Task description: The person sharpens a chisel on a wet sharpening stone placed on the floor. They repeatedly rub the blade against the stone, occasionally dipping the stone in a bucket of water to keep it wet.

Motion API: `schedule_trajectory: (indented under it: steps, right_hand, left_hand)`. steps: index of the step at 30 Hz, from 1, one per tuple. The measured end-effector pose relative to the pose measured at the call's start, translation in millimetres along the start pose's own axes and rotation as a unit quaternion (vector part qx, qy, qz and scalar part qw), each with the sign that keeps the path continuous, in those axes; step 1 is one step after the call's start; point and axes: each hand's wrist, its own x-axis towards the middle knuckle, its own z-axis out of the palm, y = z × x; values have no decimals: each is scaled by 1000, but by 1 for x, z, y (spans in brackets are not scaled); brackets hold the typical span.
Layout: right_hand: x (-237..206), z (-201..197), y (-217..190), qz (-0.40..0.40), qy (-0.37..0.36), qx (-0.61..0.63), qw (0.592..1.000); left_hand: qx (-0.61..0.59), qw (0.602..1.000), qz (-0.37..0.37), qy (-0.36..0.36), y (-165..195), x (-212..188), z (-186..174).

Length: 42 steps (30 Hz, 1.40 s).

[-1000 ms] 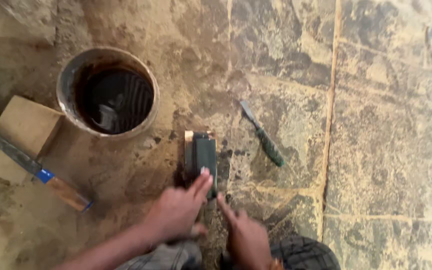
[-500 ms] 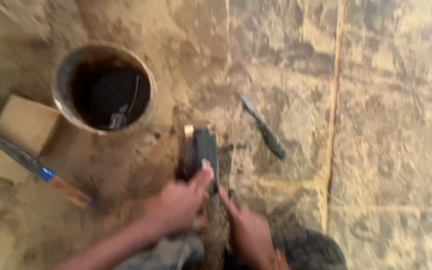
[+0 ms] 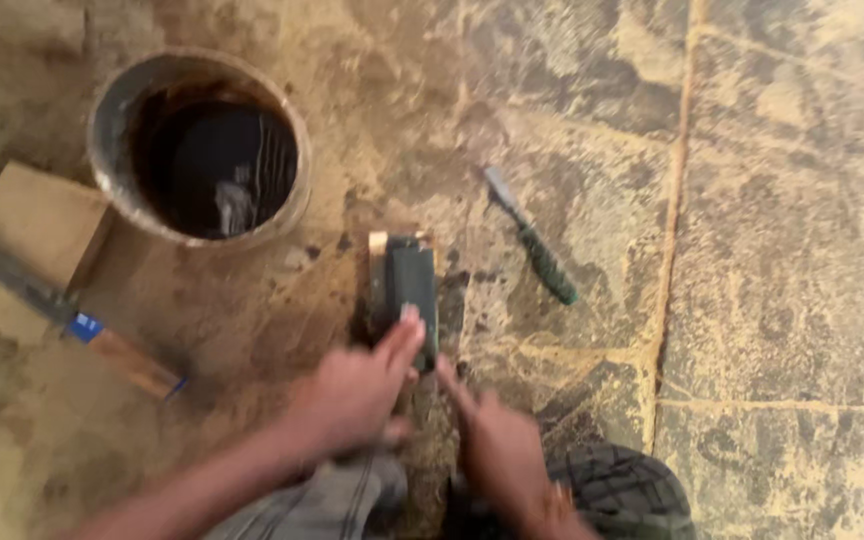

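A dark rectangular stone [image 3: 412, 285] lies on a small wooden piece on the dusty stone floor. My left hand [image 3: 357, 395] rests its fingertips on the near end of the stone. My right hand [image 3: 497, 455] is just to the right of it, with a finger stretched toward the stone's near corner. Both hands are blurred; whether they press something flat against the stone I cannot tell.
A round bucket [image 3: 112, 170] with dark water stands at the upper left. A wooden block [image 3: 27, 225] carries a long blade with a wooden handle [image 3: 122, 360]. A green-handled chisel [image 3: 532, 240] lies to the right. A rubber sole [image 3: 617, 490] shows at the bottom.
The view has shifted slightly. Both hands stay at the near end of the dark stone, with only small movement along it.
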Motion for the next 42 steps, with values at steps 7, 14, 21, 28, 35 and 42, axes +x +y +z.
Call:
schedule_trajectory:
  steps: [7,14,21,28,35,42]
  right_hand:
    - [62,-20,7,1,70,25,997]
    - [-9,9,5,-4,25,41,999]
    - [69,-38,4,45,22,24,998]
    - [-1,8,9,1,-36,3,999]
    - [66,-39,3,56,-8,-7,998]
    - [-14,-6,-5,-40,59,27,997]
  left_hand:
    - [-11,977,-29,213,-19,17,-42]
    - [27,998,42,42,-2,-1,18]
    - [42,962,-32,268,-25,32,-36]
    - [9,996,36,85,-5,-3,26]
    - [-43,974,-48,219,-20,15,-39]
    - [8,1000,8,-22,3,-9,14]
